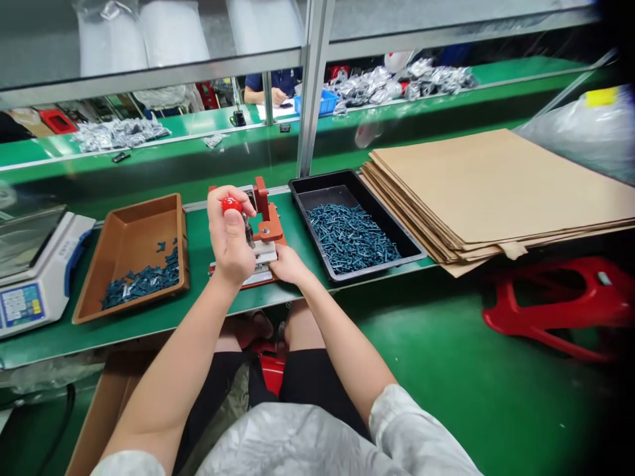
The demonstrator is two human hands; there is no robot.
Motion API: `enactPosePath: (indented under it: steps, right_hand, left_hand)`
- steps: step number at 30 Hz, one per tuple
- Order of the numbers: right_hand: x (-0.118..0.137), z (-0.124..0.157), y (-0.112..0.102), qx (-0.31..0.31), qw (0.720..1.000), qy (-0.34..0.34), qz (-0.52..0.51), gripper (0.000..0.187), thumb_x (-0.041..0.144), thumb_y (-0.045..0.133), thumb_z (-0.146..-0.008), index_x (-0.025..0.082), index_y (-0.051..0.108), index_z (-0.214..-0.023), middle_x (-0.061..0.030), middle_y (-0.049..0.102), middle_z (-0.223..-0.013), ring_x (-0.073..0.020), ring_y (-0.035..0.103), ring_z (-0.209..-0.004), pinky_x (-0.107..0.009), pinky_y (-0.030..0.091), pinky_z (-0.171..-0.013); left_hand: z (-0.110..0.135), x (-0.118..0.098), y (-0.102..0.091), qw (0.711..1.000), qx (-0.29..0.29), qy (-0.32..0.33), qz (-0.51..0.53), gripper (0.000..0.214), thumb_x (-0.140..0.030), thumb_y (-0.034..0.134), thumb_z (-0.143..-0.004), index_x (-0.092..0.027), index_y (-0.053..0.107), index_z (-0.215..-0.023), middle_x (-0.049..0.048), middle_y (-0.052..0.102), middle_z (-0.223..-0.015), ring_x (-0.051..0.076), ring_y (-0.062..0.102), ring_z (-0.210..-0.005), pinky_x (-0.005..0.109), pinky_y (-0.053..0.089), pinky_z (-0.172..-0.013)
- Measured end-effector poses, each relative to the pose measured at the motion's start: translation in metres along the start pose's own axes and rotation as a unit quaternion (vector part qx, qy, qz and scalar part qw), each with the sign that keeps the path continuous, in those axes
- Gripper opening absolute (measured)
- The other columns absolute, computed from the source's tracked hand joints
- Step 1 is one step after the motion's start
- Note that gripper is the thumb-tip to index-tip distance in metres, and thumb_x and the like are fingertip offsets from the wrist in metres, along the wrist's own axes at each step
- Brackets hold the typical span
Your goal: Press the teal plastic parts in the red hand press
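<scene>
My left hand (230, 231) is wrapped round the red ball knob (231, 204) on the lever of a small hand press (270, 228). The press has an orange-red frame and a pale metal block (264, 252) low at its front. Against the right side of that block, my right hand (289, 264) is closed with its fingers bent inward. Whatever its fingertips hold is hidden. To the right, a black tray (317, 246) holds many small dark blue-green parts (352, 238). A brown tray (129, 228) on the left contains a smaller heap of dark blue-green pieces (143, 283).
A white scale (37, 277) stands at the far left of the green bench. Flat cardboard sheets (501, 185) are stacked on the right. A metal post (312, 92) rises behind the press. Across the bench, a person's arm (268, 96) is near a blue bin (322, 102). A red stool (560, 304) is on the floor.
</scene>
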State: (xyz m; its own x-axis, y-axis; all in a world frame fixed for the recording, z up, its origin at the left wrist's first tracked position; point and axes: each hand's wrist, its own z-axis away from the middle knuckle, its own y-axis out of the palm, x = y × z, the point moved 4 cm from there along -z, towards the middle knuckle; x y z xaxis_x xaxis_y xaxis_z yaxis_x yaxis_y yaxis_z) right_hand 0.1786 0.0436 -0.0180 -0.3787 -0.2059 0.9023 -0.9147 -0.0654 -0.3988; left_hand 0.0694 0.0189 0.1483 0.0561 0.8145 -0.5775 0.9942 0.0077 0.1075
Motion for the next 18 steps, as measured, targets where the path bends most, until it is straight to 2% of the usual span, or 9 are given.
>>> enactPosePath:
  steps: [6, 12, 18]
  right_hand:
    - [0.002, 0.002, 0.000, -0.002, 0.999, -0.006, 0.038, 0.037, 0.001, 0.054, -0.076, 0.017, 0.073, -0.104, -0.0061, 0.077, -0.109, -0.0255, 0.070, -0.104, -0.034, 0.053, -0.093]
    - [0.009, 0.003, -0.004, 0.009, 1.000, -0.010, 0.014, 0.041, 0.000, 0.053, -0.079, 0.017, 0.071, -0.111, -0.0067, 0.075, -0.116, -0.0247, 0.068, -0.113, -0.033, 0.050, -0.099]
    - [0.004, 0.003, -0.002, 0.007, 1.000, 0.008, 0.013, 0.043, 0.001, 0.056, -0.078, 0.018, 0.069, -0.115, -0.0070, 0.074, -0.119, -0.0262, 0.066, -0.114, -0.036, 0.048, -0.103]
  left_hand:
    - [-0.001, 0.000, 0.006, 0.999, -0.042, 0.004, -0.014, 0.038, -0.061, 0.039, -0.098, -0.025, 0.052, -0.099, 0.0010, 0.049, -0.081, 0.016, 0.051, -0.072, 0.034, 0.046, -0.073]
    - [-0.011, 0.002, 0.006, 1.000, -0.014, -0.009, -0.003, 0.044, -0.066, 0.044, -0.095, -0.024, 0.052, -0.088, -0.0011, 0.043, -0.072, 0.014, 0.047, -0.061, 0.031, 0.041, -0.061]
    - [-0.001, 0.003, 0.006, 0.998, -0.054, -0.005, -0.027, 0.046, -0.070, 0.038, -0.095, -0.025, 0.050, -0.094, -0.0003, 0.046, -0.080, 0.014, 0.053, -0.070, 0.034, 0.045, -0.070]
